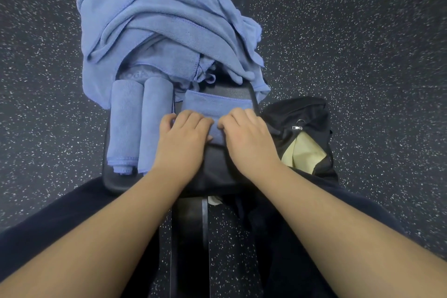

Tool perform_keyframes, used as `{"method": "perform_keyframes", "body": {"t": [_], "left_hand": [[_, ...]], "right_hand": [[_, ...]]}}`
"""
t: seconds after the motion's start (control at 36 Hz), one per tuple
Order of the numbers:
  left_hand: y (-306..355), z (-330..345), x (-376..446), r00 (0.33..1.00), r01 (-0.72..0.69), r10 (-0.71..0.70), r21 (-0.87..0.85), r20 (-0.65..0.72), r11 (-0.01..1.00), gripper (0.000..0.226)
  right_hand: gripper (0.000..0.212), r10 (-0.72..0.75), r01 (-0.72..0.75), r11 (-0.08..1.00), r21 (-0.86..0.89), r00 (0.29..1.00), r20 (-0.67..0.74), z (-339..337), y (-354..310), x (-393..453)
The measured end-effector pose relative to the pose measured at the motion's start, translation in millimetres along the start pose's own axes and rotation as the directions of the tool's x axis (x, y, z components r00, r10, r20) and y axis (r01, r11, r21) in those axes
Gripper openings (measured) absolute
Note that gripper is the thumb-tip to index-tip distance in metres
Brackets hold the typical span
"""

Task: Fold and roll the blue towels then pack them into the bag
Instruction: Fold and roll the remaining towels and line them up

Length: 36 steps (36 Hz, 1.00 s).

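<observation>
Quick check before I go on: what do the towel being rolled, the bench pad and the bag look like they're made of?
Towel being rolled: soft matte blue cloth, likely microfibre or terry, with a stitched hem. Bench pad: smooth black padding with a slight sheen, probably vinyl or faux leather. Bag: matte black woven fabric, maybe nylon, with a metal zipper pull and pale yellow lining.

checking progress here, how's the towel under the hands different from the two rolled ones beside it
The towel under the hands is only partly rolled, its far part lying flat on the bench; the two rolled towels are finished tight cylinders. The left hand and right hand grip the first; nothing touches the rolled pair. The rolls lie lengthwise along the bench, while this roll runs across it. All are the same blue cloth.
</observation>
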<state>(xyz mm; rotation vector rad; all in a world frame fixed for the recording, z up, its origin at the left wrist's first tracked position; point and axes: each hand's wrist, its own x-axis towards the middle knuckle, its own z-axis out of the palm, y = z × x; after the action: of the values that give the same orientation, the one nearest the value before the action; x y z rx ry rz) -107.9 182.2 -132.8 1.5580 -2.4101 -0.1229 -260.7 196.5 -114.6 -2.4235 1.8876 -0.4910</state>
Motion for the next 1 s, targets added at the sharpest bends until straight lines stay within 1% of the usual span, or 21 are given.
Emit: {"method": "perform_keyframes", "body": {"t": [0.06,0.11,0.14,0.19,0.22,0.25,0.28,0.33,0.36,0.44,0.5,0.56,0.61,0.67,0.72,0.83,0.89,0.94,1.0], "left_hand": [[2,1,2,1.0,0.02,-0.02,-0.021,0.009,1.0,0.029],[3,2,6,0.999,0.031,-0.03,-0.035,0.009,0.999,0.028],[3,3,8,0.999,0.037,-0.037,-0.038,0.014,0.999,0.025],[4,3,12,0.997,0.058,-0.055,-0.057,0.046,0.997,0.019],[5,1,13,0.994,0.075,-0.07,-0.067,0.079,0.995,0.019],[6,-1,14,0.99,0.094,-0.086,-0.072,0.114,0.993,0.022],[7,-2,14,0.986,0.106,-0.096,-0.073,0.138,0.992,0.025],[8,-3,11,0.983,0.105,-0.092,-0.08,0.157,0.991,0.029],[8,-4,9,0.986,0.095,-0.081,-0.09,0.146,0.991,0.03],[9,-4,4,0.991,0.074,-0.06,-0.116,0.121,0.99,0.03],[9,-6,2,0.993,0.049,-0.038,-0.093,0.114,0.994,0.028],[9,-9,1,0.995,0.005,0.001,-0.062,0.103,0.998,0.033],[9,-13,0,0.991,-0.017,0.025,-0.062,0.128,0.998,0.041],[7,-14,-1,0.987,-0.032,0.041,-0.061,0.154,0.998,0.048],[4,-11,-3,0.99,-0.049,0.057,-0.059,0.132,0.997,0.05],[0,-12,-2,0.997,-0.075,0.078,-0.124,0.024,0.989,0.031],[1,-15,-1,0.997,-0.073,0.078,-0.144,0.028,0.987,0.027],[1,-15,0,0.996,-0.075,0.081,-0.152,0.032,0.986,0.018],[1,-13,0,0.996,-0.086,0.087,-0.144,0.006,0.986,0.009]], "right_hand": [[0.016,0.017,-0.017,1.0,-0.005,1.0,0.007,-1,-1,-1],[0.02,0.038,-0.038,0.999,0.001,0.999,0.021,-2,-1,-2],[0.027,0.039,-0.04,0.999,0.004,0.998,0.046,-3,-1,-3],[0.047,0.038,-0.039,0.999,0.004,0.993,0.11,-1,3,-5],[0.055,0.041,-0.041,0.999,0.002,0.991,0.129,0,5,-5],[0.059,0.042,-0.043,0.999,0.003,0.99,0.133,2,7,-6],[0.057,0.042,-0.044,0.999,0.012,0.992,0.121,3,8,-5],[0.038,0.038,-0.042,0.998,0.047,0.996,0.086,5,8,-4],[0.032,0.038,-0.043,0.997,0.061,0.996,0.078,4,8,-4],[0.032,0.03,-0.046,0.992,0.116,0.99,0.139,2,10,-3],[0.039,0.024,-0.052,0.99,0.13,0.978,0.206,-1,13,-3],[0.04,0.019,-0.056,0.99,0.132,0.963,0.269,-4,16,-2],[0.038,0.017,-0.067,0.987,0.147,0.947,0.322,-5,18,-1],[0.037,0.013,-0.075,0.983,0.168,0.938,0.347,-6,20,0],[0.036,0.004,-0.067,0.982,0.174,0.939,0.345,-5,22,0],[0.038,0.026,-0.075,0.987,0.143,0.948,0.318,-3,22,3],[0.037,0.031,-0.073,0.988,0.133,0.955,0.295,-2,22,2],[0.036,0.041,-0.074,0.99,0.122,0.966,0.255,0,22,1],[0.035,0.052,-0.078,0.991,0.108,0.972,0.228,1,21,0]]}}
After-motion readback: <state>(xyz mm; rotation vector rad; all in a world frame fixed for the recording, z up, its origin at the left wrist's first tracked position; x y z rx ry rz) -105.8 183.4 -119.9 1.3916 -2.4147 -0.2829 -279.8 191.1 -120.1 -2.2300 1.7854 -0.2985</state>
